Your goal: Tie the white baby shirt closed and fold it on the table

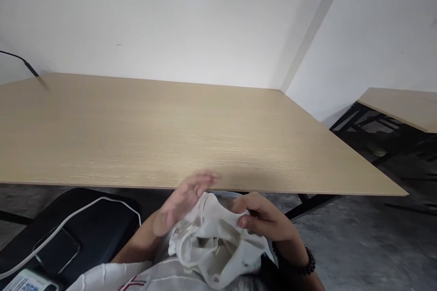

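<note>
A crumpled white cloth (221,245) lies bunched in my lap, its folds opening toward me; whether it is a garment or a bag I cannot tell. Thumb and fingers of my right hand (261,218) pinch its upper right edge. A dark beaded bracelet circles that wrist. My left hand (184,200) is raised at the cloth's upper left side, fingers stretched out and slightly blurred, with nothing in them. Its fingertips are near the front edge of the wooden table (170,132).
On my left stands a black chair (102,223), crossed by a white cable (68,218). A labelled device (29,280) sits at the lower left corner. A white wall (153,32) backs the table. Another table (406,104) is at the right.
</note>
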Action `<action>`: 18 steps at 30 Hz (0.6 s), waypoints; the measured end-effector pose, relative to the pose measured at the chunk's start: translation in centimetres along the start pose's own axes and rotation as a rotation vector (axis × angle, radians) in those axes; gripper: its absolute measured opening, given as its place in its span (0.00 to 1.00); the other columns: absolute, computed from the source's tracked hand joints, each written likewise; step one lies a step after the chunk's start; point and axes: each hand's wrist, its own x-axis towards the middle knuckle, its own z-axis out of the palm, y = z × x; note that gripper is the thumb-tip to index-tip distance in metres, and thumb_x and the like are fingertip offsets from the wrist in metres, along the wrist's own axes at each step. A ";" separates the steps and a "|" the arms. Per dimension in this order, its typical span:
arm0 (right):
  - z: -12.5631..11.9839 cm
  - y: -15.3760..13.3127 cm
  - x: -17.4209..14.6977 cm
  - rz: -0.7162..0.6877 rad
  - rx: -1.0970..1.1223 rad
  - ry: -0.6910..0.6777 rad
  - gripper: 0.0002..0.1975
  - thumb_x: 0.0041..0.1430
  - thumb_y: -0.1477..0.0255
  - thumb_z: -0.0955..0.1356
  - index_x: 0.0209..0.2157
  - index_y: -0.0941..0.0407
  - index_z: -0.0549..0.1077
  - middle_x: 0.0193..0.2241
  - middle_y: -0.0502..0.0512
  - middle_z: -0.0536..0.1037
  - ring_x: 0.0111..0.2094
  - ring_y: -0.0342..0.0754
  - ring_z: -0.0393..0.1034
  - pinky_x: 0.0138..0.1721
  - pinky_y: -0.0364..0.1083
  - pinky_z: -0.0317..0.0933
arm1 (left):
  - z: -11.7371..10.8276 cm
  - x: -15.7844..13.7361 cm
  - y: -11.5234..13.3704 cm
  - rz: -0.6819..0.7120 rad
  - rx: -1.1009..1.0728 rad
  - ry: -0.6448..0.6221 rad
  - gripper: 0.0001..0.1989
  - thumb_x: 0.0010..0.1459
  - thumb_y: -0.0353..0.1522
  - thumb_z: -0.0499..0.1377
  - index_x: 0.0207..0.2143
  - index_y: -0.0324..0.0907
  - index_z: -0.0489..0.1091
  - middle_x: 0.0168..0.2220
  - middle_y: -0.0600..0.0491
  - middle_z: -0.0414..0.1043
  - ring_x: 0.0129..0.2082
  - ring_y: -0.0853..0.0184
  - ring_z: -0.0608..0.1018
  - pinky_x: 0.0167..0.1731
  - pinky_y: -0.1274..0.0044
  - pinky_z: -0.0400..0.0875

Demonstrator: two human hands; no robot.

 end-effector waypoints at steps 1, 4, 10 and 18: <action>-0.3 -0.7 0.1 -0.025 0.044 0.026 0.12 0.65 0.63 0.67 0.32 0.55 0.75 0.24 0.50 0.72 0.25 0.43 0.63 0.27 0.43 0.59 | 0.1 0.1 -0.4 0.021 -0.096 0.064 0.41 0.53 0.62 0.54 0.58 0.45 0.67 0.61 0.42 0.64 0.64 0.50 0.64 0.64 0.59 0.54; -0.8 -2.1 0.6 -0.033 0.209 0.164 0.16 0.60 0.57 0.70 0.27 0.55 0.77 0.21 0.51 0.73 0.22 0.44 0.64 0.25 0.44 0.59 | 0.3 0.6 -0.7 -0.133 -0.206 -0.014 0.28 0.68 0.50 0.47 0.62 0.45 0.64 0.63 0.43 0.63 0.64 0.56 0.64 0.65 0.61 0.51; -1.3 -2.9 1.7 0.062 0.426 0.451 0.21 0.50 0.51 0.74 0.33 0.54 0.82 0.26 0.55 0.79 0.24 0.47 0.69 0.25 0.45 0.63 | -0.5 1.0 1.3 -0.348 0.014 -0.058 0.22 0.63 0.44 0.58 0.53 0.42 0.75 0.55 0.44 0.73 0.55 0.54 0.73 0.54 0.66 0.66; -6.0 -3.6 -0.2 0.200 0.079 0.007 0.13 0.56 0.66 0.74 0.43 0.56 0.80 0.33 0.55 0.81 0.33 0.45 0.74 0.32 0.41 0.65 | -4.0 0.1 6.9 -0.021 0.662 0.239 0.08 0.62 0.35 0.60 0.32 0.42 0.75 0.28 0.54 0.70 0.28 0.70 0.72 0.27 0.80 0.64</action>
